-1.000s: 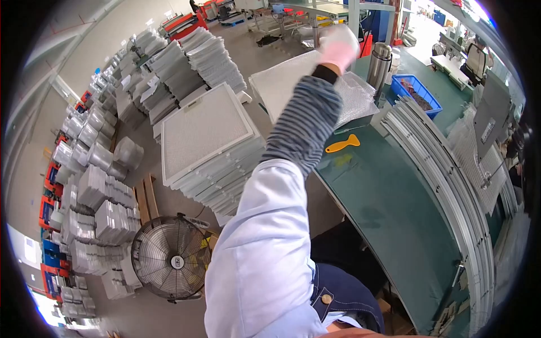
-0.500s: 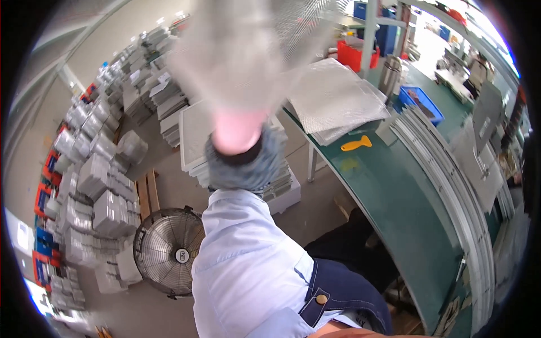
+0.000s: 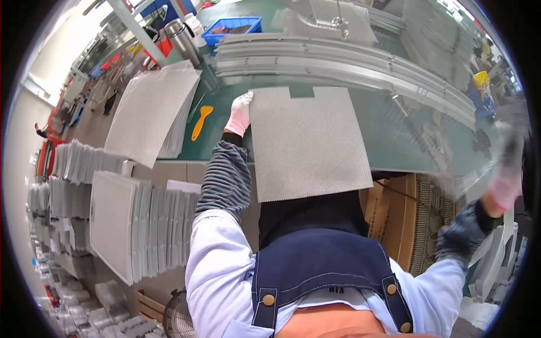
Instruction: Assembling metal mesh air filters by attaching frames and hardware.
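In front of me a grey mesh sheet [image 3: 310, 149] with a square notch in its far edge lies partly on the green bench and overhangs its near edge. At its far left corner my left hand [image 3: 241, 112], in a white and pink glove, has its fingers closed on the edge. Out at the far right, my gloved right hand [image 3: 504, 183] is smeared by motion, so its fingers cannot be made out. Left of my left hand lies a yellow scraper [image 3: 202, 122]. Beyond that rests a stack of similar mesh sheets [image 3: 147, 110].
Long metal strips [image 3: 338, 62] run across the back of the green bench [image 3: 217, 101]. A steel flask [image 3: 181, 40] and a blue bin [image 3: 232, 35] stand at the back left. Framed panels [image 3: 112, 225] are stacked at left. A cardboard box [image 3: 394, 211] sits under the bench.
My view has swung from the stacks and floor fan at left to the bench. The raised gloved hand and blurred sheet before me are gone from there; the notched mesh sheet now lies in front.
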{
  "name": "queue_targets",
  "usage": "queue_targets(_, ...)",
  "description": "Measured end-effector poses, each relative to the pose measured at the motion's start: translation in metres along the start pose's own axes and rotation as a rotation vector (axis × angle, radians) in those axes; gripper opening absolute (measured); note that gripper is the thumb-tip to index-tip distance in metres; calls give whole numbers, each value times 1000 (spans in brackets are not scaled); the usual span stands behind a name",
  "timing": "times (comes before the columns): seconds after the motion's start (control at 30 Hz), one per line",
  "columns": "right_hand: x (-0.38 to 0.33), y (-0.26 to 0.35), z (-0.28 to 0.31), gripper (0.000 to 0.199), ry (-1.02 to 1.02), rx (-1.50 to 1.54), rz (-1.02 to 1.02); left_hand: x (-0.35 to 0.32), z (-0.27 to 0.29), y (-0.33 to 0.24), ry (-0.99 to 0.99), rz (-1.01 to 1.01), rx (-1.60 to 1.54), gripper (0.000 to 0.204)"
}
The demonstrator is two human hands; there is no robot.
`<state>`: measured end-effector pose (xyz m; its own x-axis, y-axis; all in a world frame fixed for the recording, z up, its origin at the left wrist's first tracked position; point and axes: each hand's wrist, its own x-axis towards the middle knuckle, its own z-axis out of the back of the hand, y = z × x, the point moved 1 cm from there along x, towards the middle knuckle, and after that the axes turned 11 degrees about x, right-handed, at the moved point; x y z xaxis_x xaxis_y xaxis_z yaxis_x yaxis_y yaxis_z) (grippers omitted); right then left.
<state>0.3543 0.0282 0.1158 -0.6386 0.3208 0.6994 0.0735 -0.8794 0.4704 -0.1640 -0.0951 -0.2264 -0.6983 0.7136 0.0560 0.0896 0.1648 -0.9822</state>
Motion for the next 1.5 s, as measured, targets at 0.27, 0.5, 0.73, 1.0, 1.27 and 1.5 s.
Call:
queue_targets(0.27,-68,-161,-194,37,158,1090,-1099,8,-42,13,150,51,-210,33)
queue_targets(0.5,-67,-197,-240,39,97,1134,-1197,6,-34,2,158,-111,-187,43)
queue_targets(0.73,-70,-208,-243,37,53,1089,-1296,3,-41,-15,85,188,-258,48)
queue_targets(1.0,-82,-226,-247,38,47,1026,-1215,5,-55,-23,119,136,-62,32)
queue_targets(1.27,-103,-220,-208,46,211,503,-856,-7,-53,-17,62,-55,481,37)
queue_targets(1.5,-210,-121,83,57,46,-1037,-1106,-7,-36,-23,105,16,578,46)
